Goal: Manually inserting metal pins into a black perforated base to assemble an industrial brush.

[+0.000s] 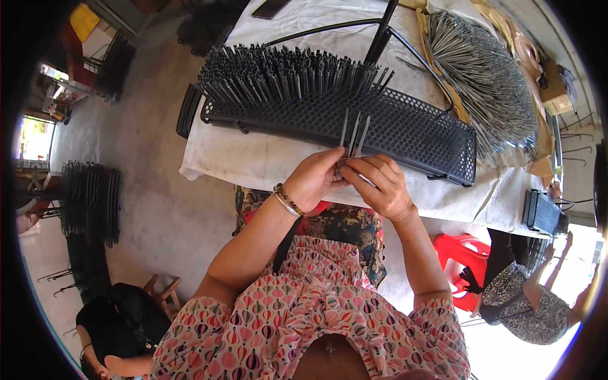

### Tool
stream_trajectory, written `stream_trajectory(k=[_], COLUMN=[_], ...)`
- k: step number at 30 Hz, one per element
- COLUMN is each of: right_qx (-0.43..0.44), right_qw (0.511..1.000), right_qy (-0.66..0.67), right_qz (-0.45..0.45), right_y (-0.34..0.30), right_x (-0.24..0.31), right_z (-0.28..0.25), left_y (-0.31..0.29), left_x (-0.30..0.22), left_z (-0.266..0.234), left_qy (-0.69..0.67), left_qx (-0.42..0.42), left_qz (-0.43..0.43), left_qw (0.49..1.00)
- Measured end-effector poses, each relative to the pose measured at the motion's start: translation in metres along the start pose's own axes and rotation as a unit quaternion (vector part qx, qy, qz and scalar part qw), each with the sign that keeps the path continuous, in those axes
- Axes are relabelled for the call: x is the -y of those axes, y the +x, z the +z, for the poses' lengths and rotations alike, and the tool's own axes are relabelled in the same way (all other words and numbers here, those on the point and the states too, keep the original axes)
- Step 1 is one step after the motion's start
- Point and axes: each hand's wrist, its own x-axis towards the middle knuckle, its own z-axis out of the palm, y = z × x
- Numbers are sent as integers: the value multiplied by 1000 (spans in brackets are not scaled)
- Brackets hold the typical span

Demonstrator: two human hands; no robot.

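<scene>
My left hand [311, 182] and my right hand [382, 187] meet just in front of a long black perforated rack [418, 130]. Between their fingers stand a few thin metal rods [355, 134], upper ends pointing away from me over the rack's near edge. The left thumb and fingers close around the rods' lower part; the right fingertips pinch at the same spot, so the lower ends are hidden. Many dark rods [266, 76] stand upright in the holes of the rack's far left part. The holes toward the right show bare.
A white cloth [209, 149] covers the table. A large pile of loose grey rods [484, 82] lies on brown paper at right. A curved black bar [329, 26] arches behind the rack. A red stool [459, 259] and another person [529, 304] are at right; someone in black [120, 323] is lower left.
</scene>
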Motion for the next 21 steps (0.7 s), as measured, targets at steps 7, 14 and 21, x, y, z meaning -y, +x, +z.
stream_trajectory(k=[7,14,21], right_qx=[21,13,-238], right_qw=[999,999,921], right_qy=[-15,26,115], right_qz=[-38,-38,285], right_y=[18,19,36], right_x=[-1,-1,-37], right_z=[-16,-26,-37], left_y=[-6,-3,-10], left_x=[-7,-12,-14], left_z=[3,-1,15], left_qy=[1,15,107], left_qx=[52,20,-13], left_qz=[38,-14,-5], left_qw=[998,1000,994])
